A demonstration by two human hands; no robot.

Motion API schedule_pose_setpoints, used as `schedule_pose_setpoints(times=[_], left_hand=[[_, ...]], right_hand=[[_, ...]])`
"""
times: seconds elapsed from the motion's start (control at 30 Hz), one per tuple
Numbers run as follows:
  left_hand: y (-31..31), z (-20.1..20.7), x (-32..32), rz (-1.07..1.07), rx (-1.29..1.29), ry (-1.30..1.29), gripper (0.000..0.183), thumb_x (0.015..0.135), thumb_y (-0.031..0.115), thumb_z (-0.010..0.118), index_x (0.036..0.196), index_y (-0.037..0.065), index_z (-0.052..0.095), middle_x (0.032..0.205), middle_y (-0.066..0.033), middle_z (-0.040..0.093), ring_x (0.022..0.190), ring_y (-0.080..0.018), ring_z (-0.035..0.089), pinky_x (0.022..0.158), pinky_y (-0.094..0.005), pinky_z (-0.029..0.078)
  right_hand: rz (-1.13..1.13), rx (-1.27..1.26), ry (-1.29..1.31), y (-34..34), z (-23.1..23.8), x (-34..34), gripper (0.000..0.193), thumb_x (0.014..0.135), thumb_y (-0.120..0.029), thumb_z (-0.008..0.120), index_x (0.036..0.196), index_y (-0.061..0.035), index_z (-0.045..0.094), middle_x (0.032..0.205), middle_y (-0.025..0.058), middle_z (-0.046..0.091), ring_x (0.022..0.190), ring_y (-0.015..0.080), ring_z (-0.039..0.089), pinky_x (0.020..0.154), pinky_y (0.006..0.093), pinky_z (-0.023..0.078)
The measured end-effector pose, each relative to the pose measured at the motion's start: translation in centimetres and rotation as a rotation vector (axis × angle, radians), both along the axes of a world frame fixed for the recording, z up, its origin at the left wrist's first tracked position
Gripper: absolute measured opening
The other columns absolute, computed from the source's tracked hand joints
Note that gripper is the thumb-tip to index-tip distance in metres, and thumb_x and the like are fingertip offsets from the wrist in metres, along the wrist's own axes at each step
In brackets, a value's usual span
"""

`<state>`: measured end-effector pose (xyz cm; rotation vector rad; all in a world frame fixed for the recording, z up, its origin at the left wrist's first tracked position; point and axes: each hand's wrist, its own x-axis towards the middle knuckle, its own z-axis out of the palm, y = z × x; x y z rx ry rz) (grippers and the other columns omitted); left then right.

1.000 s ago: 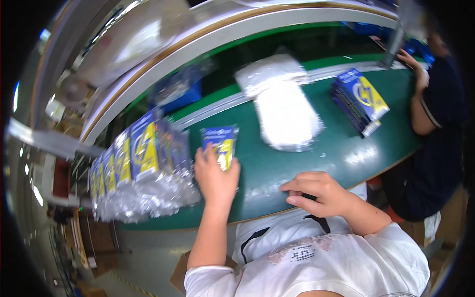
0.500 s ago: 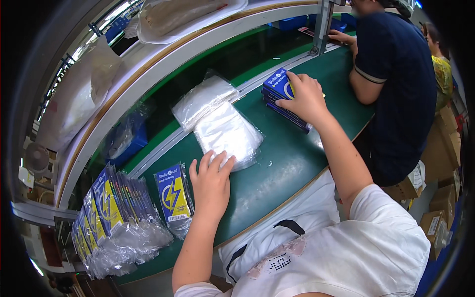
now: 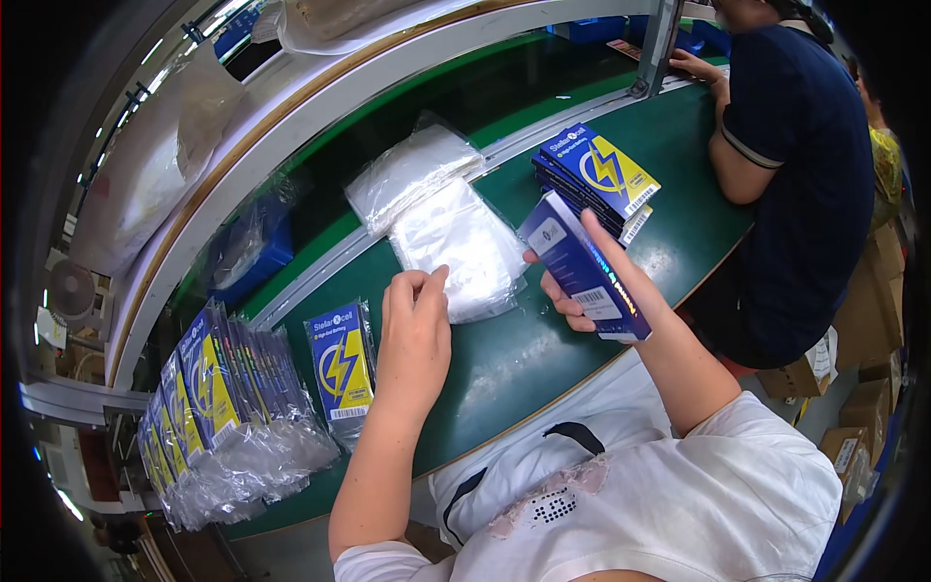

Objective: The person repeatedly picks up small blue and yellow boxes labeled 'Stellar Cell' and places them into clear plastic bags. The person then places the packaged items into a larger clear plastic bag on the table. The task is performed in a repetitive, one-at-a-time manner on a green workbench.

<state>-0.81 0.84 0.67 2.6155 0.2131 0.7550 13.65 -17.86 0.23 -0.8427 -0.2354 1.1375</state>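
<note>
My right hand (image 3: 566,303) grips a slim blue battery box (image 3: 582,262), tilted, with its barcode side up and its thumb along the edge. Just beyond it lies a stack of blue and yellow battery boxes (image 3: 603,167). My left hand (image 3: 417,325) has its fingers curled together at the near-left edge of a pile of clear plastic bags (image 3: 464,247). Whether those fingertips pinch a bag is hidden. Left of that hand lies a bagged battery box (image 3: 340,364), blue and yellow.
A long row of bagged boxes (image 3: 208,388) stands at the left end of the green table (image 3: 504,373). More clear bags (image 3: 412,175) lie behind the pile. A blue bin (image 3: 257,257) sits beyond the metal rail. A co-worker (image 3: 795,184) is at the far right.
My right hand has lifted one box off the stack and brought it nearer, turning it over. My left hand's fingers, spread on the bags before, are now curled together at their edge.
</note>
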Motion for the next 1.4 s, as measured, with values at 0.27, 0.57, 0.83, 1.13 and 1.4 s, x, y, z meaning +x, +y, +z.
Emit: schedule_pose_setpoints(times=[0.27,0.57,0.83,1.13,1.4], left_hand=[[0.9,-0.2,0.6,-0.025,-0.109,-0.034,0.022,0.078,-0.006,0.06,0.099,-0.001,0.065,0.088,-0.0136,0.057,0.082,-0.0305,0.058,0.074,-0.0374,0.048],[4.1,-0.8,0.9,0.113,-0.668,0.108,0.018,0.074,-0.002,0.068,0.092,-0.002,0.068,0.082,-0.0056,0.064,0.07,-0.0127,0.059,0.064,-0.0235,0.047],[2.9,0.1,1.3,0.174,-0.726,0.1,0.012,0.083,0.006,0.067,0.09,-0.003,0.067,0.078,-0.0022,0.063,0.064,-0.0066,0.053,0.061,-0.0206,0.045],[2.3,0.9,0.6,0.146,-0.484,0.059,0.007,0.079,-0.001,0.064,0.085,-0.004,0.064,0.081,-0.0056,0.059,0.067,-0.0102,0.054,0.062,-0.0227,0.045],[2.7,1.6,1.1,0.107,-0.445,0.111,0.008,0.079,0.0,0.064,0.087,-0.002,0.065,0.081,-0.0078,0.061,0.069,-0.0134,0.058,0.063,-0.0249,0.046]], right_hand=[[0.113,0.101,-0.031,0.9,-0.2,-1.6,0.053,0.084,-0.007,0.067,0.128,0.0079,0.042,0.111,0.0163,0.062,0.095,0.0193,0.065,0.085,0.0311,0.053],[0.271,0.096,-0.032,4.5,-1.3,0.2,0.057,0.083,-0.008,0.066,0.133,0.0074,0.042,0.113,0.019,0.064,0.095,0.0206,0.067,0.081,0.0319,0.055],[0.185,0.046,-0.204,3.3,-2.1,0.3,0.051,0.085,-0.003,0.06,0.132,0.0101,0.043,0.115,0.0162,0.063,0.099,0.0195,0.065,0.088,0.0307,0.051],[0.193,-0.072,-0.402,3.6,-2.1,-0.3,0.064,0.084,-0.004,0.065,0.138,0.0078,0.033,0.123,0.0185,0.058,0.105,0.0183,0.06,0.089,0.0285,0.049],[0.198,-0.03,-0.326,4.9,-2.3,0.3,0.062,0.086,-0.004,0.062,0.139,0.0079,0.033,0.125,0.0173,0.057,0.106,0.0184,0.06,0.09,0.0291,0.049]])
